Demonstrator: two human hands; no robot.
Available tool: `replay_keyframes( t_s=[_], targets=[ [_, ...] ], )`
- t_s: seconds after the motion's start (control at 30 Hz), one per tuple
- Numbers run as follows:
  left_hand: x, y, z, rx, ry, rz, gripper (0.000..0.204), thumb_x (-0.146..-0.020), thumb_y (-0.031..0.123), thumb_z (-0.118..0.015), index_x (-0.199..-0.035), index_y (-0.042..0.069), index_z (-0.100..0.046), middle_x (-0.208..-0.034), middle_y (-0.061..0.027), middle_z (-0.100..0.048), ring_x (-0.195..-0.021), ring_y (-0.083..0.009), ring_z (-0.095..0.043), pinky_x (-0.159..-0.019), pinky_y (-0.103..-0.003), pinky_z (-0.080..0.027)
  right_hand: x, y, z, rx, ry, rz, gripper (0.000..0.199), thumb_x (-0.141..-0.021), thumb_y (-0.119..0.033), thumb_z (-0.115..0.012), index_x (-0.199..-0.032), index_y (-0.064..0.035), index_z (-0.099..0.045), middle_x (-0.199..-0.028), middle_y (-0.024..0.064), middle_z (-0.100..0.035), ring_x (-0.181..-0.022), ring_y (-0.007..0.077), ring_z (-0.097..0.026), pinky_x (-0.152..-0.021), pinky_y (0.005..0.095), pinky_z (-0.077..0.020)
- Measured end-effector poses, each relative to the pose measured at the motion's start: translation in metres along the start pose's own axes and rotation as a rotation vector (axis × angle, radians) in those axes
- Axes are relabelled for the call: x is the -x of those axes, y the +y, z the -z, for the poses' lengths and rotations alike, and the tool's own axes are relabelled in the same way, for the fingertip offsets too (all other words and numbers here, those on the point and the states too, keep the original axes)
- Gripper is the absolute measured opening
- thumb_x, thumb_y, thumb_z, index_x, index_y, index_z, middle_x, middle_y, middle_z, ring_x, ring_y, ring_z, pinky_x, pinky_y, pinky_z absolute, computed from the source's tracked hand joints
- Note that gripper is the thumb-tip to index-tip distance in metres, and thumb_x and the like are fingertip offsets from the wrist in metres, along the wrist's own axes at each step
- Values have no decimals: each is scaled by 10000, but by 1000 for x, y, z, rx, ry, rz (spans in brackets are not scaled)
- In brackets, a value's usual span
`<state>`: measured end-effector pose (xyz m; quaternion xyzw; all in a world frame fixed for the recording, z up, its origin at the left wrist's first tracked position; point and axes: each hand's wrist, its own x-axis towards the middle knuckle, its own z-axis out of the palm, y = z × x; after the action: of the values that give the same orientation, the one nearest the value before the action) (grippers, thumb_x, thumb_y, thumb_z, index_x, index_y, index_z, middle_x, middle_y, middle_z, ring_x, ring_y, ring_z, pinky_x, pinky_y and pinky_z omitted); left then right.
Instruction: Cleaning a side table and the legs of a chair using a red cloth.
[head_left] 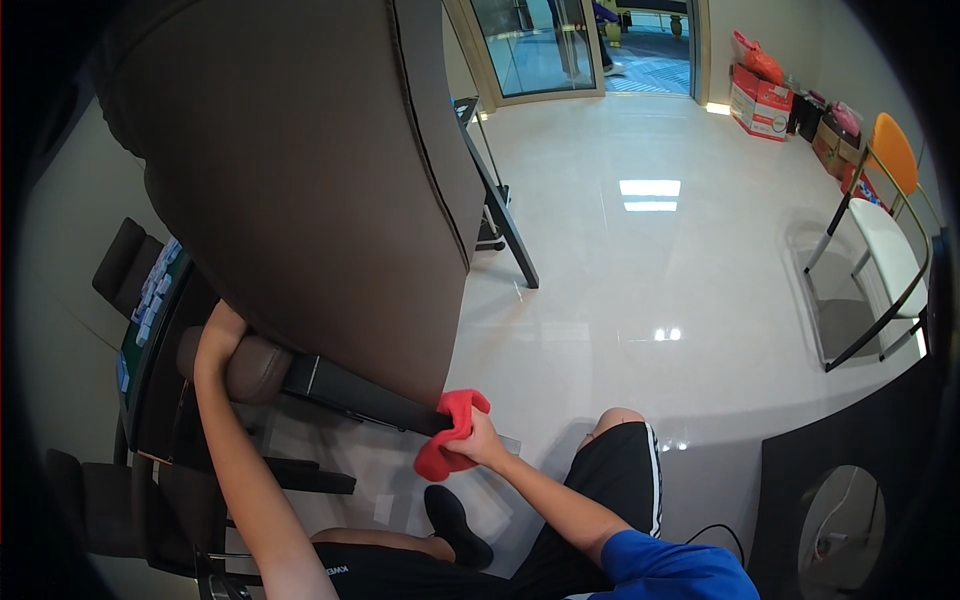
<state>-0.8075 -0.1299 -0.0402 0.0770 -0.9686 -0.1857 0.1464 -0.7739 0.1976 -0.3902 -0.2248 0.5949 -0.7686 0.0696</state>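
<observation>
A large brown leather-look chair [300,180] fills the upper left, its tall back close to me. My right hand [482,442] is closed on a red cloth [463,408], pressed at the chair's lower right edge, by the end of a dark bar [360,390]. My left hand [226,325] reaches in beside the padded brown armrest [258,368]. Its fingers are hidden behind the chair, so their grip cannot be made out.
A green-topped table with several pale tiles [155,290] stands at left, with dark chairs [90,500] around it. At right are a white-and-orange chair [885,235], a red-and-white box [760,103] and a black panel with a round hole [840,500]. A glass door [540,50] is ahead.
</observation>
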Motion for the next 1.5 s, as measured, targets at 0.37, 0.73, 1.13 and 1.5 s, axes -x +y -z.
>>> replay_keyframes(
  t_s=[0.37, 0.73, 1.13, 1.5],
  targets=[
    [-11, -12, 10, -13, -33, -85, 457, -960, 167, -523, -1349, -71, -491, -1413, -201, -518, -1303, -281, -471, -1099, -340, -332, 47, 137, 46, 243, -51, -185, 713, -579, -265, -825, -1204, -57, -551, -1143, 146, -589, -1100, 306, -571, -973, 390, -446],
    [-13, -20, 14, 106, -59, 39, 517, -989, 280, -486, -1367, -72, -468, -1334, -162, -563, -1157, -223, -534, -968, -329, -434, 56, 159, 59, 430, -70, -267, 660, -577, -310, -819, -1135, -56, -575, -1092, 196, -577, -1047, 367, -559, -945, 436, -448],
    [-19, -42, 12, 66, -29, 76, 585, -974, 327, -496, -1392, -78, -433, -1388, -170, -519, -1239, -215, -475, -1036, -314, -374, -8, -16, 8, 101, -101, 93, 558, -627, -227, -789, -1127, -72, -596, -1090, 144, -617, -1047, 330, -587, -917, 397, -468],
    [-7, -33, 22, 48, -10, 89, 564, -973, 292, -509, -1392, -77, -430, -1370, -168, -530, -1217, -220, -490, -1018, -320, -393, 40, 109, 33, 226, -136, -249, 602, -588, -257, -818, -1100, -46, -582, -1038, 152, -606, -997, 311, -602, -927, 411, -468]
  ],
)
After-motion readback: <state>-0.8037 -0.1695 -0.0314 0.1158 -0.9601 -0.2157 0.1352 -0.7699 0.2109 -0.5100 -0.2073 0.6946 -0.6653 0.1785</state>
